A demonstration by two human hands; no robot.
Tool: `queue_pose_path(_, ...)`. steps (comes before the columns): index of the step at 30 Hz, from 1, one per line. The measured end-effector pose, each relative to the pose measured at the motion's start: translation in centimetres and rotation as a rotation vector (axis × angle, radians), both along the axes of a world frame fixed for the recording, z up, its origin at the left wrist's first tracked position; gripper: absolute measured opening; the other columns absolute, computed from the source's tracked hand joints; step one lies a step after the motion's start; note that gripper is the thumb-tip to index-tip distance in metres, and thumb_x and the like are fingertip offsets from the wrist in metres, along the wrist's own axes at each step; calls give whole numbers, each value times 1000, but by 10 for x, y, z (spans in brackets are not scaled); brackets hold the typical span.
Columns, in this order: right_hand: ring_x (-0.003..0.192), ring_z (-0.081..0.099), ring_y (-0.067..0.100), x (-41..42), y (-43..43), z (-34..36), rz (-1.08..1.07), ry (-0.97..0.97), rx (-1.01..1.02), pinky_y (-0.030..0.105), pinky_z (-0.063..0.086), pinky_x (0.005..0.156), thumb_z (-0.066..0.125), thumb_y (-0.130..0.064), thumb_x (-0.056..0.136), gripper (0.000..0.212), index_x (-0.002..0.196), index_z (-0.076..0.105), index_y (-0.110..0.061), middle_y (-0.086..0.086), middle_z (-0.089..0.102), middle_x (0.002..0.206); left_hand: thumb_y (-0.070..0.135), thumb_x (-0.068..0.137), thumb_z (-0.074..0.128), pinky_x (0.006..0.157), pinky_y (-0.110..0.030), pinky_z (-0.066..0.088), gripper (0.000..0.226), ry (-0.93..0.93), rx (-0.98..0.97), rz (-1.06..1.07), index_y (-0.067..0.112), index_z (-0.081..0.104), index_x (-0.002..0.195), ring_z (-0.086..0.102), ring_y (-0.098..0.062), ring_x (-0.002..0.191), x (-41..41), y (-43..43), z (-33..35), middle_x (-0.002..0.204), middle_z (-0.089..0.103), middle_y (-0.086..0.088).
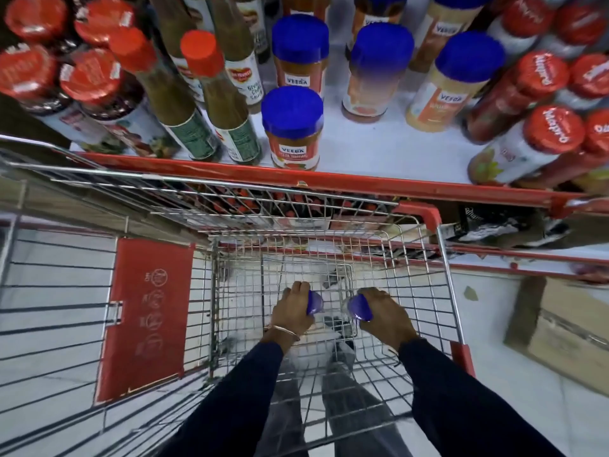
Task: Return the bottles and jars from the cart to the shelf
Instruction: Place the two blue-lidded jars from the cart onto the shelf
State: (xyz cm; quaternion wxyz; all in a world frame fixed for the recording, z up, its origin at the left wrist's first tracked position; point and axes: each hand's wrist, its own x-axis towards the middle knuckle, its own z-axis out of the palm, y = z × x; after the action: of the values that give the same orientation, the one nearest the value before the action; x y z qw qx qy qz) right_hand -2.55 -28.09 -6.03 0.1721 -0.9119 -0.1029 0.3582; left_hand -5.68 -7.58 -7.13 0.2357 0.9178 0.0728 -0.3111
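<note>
Both my hands reach down into the wire cart (425, 278). My left hand (293, 308) grips a blue-lidded jar (314, 302) from above; only its lid edge shows. My right hand (385, 315) grips a second blue-lidded jar (359, 307) the same way. The jar bodies are hidden under my hands. Above the cart, the white shelf (379, 150) with a red front edge carries several blue-lidded jars, one (293, 127) near the front edge, with bare shelf to its right.
Red-capped sauce bottles (214, 94) and red-lidded jars (89, 84) stand on the shelf's left; more red-lidded jars (540, 103) crowd its right. The cart's red flap (148, 318) lies at left. A cardboard box (566, 331) sits on the floor at right.
</note>
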Motion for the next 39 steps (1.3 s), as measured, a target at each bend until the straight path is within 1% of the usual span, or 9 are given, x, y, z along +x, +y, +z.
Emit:
queue_pose_path(5,100,60,28,5,-2,62,-127,-109,76,33,50,75,76,-23,67,61,121,47,-20,6,61,116,16,69,72,79,-42,53,60,-128,-22,8,15,43,122,49,-29,111,3,1,56,126,49,-6)
queue_pose_path(10,96,62,22,18,-6,144,-158,-220,137,30,51,75,77,-49,66,61,116,51,-27,-1,63,112,18,68,72,83,-42,53,60,-290,-80,3,16,46,122,49,-30,113,12,3,127,126,52,-7)
queue_pose_path(13,92,60,21,27,-10,194,-173,-241,187,32,51,75,81,-45,59,64,115,54,-28,0,64,110,18,67,73,86,-40,52,58,-378,-121,-16,15,49,119,52,-28,110,20,5,170,123,55,-8)
queue_pose_path(17,88,63,22,39,-15,259,-198,-333,258,38,55,75,81,-43,50,58,102,58,-32,-3,64,99,22,66,76,82,-36,52,56,-522,-148,-38,16,51,115,54,-26,107,32,3,232,120,55,-6)
queue_pose_path(19,90,61,22,45,-16,285,-190,-406,289,38,53,77,83,-38,52,59,105,59,-30,-5,62,99,23,67,75,81,-32,49,55,-595,-144,-53,14,50,116,54,-26,106,40,1,262,122,52,-6)
queue_pose_path(23,98,56,23,60,-19,327,-159,-534,326,38,50,82,82,-35,61,64,118,55,-24,-1,59,113,22,71,73,84,-40,49,60,-735,-102,-51,13,46,124,52,-28,110,60,-8,310,127,43,-7)
queue_pose_path(29,111,57,30,99,-19,342,-141,-691,314,41,48,88,81,-30,65,69,126,53,-17,10,57,129,21,72,71,80,-44,51,53,-829,-116,-20,19,44,118,52,-30,109,103,-21,329,124,48,-6)
queue_pose_path(34,111,56,29,129,-19,319,-130,-621,272,38,48,85,77,-15,67,64,127,52,-17,9,55,129,12,72,69,78,-44,51,52,-792,-89,-81,16,45,119,54,-34,105,132,-35,312,124,49,-10)
queue_pose_path(39,111,57,31,146,-18,297,-89,-550,269,47,51,89,76,-11,68,56,121,55,-13,12,58,126,8,70,69,81,-46,54,52,-745,-38,-102,13,49,118,57,-36,105,151,-39,293,128,49,-10)
